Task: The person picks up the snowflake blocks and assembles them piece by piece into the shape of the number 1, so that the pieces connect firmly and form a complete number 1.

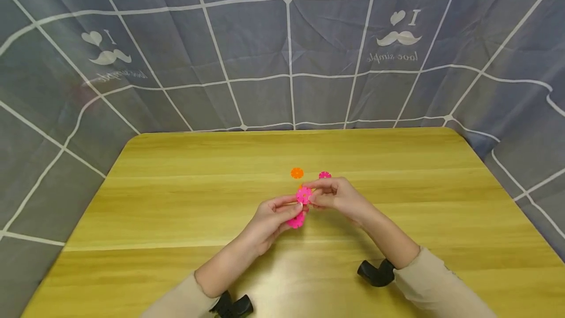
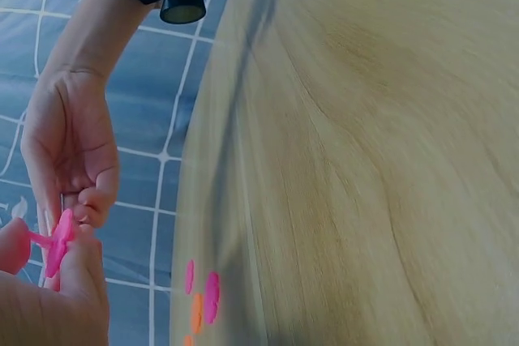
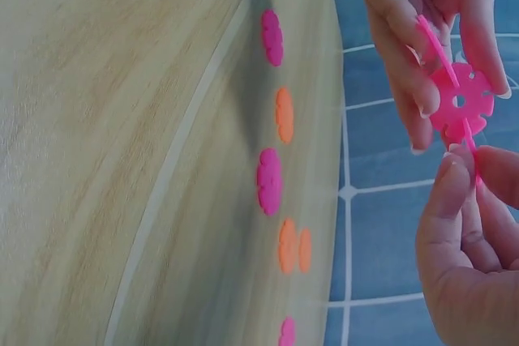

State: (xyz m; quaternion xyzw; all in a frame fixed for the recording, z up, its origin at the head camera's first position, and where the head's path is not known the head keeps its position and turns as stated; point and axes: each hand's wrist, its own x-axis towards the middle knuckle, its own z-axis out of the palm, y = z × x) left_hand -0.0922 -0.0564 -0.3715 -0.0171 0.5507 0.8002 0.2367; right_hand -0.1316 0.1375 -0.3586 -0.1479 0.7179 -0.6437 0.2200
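Observation:
Pink slotted flower-shaped discs (image 3: pixel 461 103) are joined at their slots, held in the air between both hands. In the head view my left hand (image 1: pixel 273 217) pinches this joined piece from the left, with one pink disc (image 1: pixel 295 220) sticking out below its fingers. From the right, my right hand (image 1: pixel 333 196) pinches an upper pink disc (image 1: pixel 304 195) between thumb and fingers. The right wrist view shows the discs set at angles to each other. Fingers cover part of the joints.
Beyond the hands, an orange disc (image 1: pixel 297 173) and a magenta disc (image 1: pixel 324 175) lie on the wooden table (image 1: pixel 176 200). The right wrist view shows several loose discs, including another orange disc (image 3: pixel 287 245). A grey checked curtain (image 1: pixel 247 63) surrounds the table's far side.

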